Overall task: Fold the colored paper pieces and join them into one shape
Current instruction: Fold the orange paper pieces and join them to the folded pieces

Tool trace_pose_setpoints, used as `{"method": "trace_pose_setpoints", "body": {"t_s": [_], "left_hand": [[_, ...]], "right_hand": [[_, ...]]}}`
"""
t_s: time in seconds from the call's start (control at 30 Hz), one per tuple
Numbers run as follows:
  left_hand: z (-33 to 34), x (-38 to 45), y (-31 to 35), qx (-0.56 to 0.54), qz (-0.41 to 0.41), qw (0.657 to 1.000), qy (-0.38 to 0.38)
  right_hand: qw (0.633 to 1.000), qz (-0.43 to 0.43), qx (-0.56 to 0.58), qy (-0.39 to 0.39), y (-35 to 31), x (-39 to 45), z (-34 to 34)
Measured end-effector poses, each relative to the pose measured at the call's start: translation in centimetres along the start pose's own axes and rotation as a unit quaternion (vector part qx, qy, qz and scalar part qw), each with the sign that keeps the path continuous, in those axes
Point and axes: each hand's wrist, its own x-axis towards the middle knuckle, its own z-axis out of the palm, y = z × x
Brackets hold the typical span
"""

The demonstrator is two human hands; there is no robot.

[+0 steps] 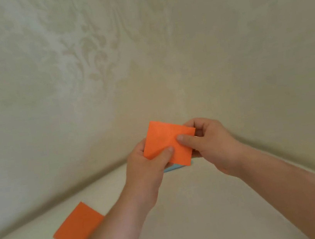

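Both hands are raised above the table, working one orange paper square (168, 143) between them. The left hand (149, 169) pinches its near-left part, thumb pressed flat on the face and fingers curled behind. The right hand (214, 141) grips the right side the same way, thumb on the front, fingers wrapped round the far edge. A faint crease seems to run across the sheet, so I'd judge this is folding, not joining yet. Next the person would need to bring one edge or corner over to meet another, line it up cleanly, then press the fold sharp.

A sliver of light blue paper (172, 168) peeks out just below the orange square; whether it lies on the table or is held too, I cannot tell. More orange paper pieces (77, 230) lie overlapping on the near left of the table, partly hidden by the left forearm.

The table (196, 215) is pale cream and plain. Behind it two walls meet in a corner, papered in a pale wallpaper (92, 51) with a soft floral damask pattern.
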Motion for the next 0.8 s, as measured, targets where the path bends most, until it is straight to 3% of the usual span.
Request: {"method": "trace_pose_setpoints", "body": {"t_s": [0.1, 0.2, 0.37, 0.53, 0.8], "left_hand": [[2.3, 1.7, -1.3, -0.005, 0.001, 1.000, 0.009], [3.0, 2.7, -2.0, -0.018, -0.009, 1.000, -0.015], [1.7, 2.9, -3.4, -0.010, -0.009, 1.000, -0.015], [0.5, 2.6, -3.4, -0.034, -0.022, 0.998, -0.043], [0.6, 2.5, -3.0, -0.037, -0.020, 0.995, -0.096]], "right_hand": [[0.997, -0.013, 0.016, 0.069, 1.2, 0.7, -2.4], [0.996, -0.030, -0.001, 0.083, 1.8, 0.9, -3.8], [0.985, -0.103, -0.133, 0.024, 1.4, 0.5, -4.9], [0.973, -0.095, -0.207, -0.040, 1.7, -0.1, -4.9], [0.978, -0.103, -0.172, -0.049, 3.1, 0.3, -4.7]]}}
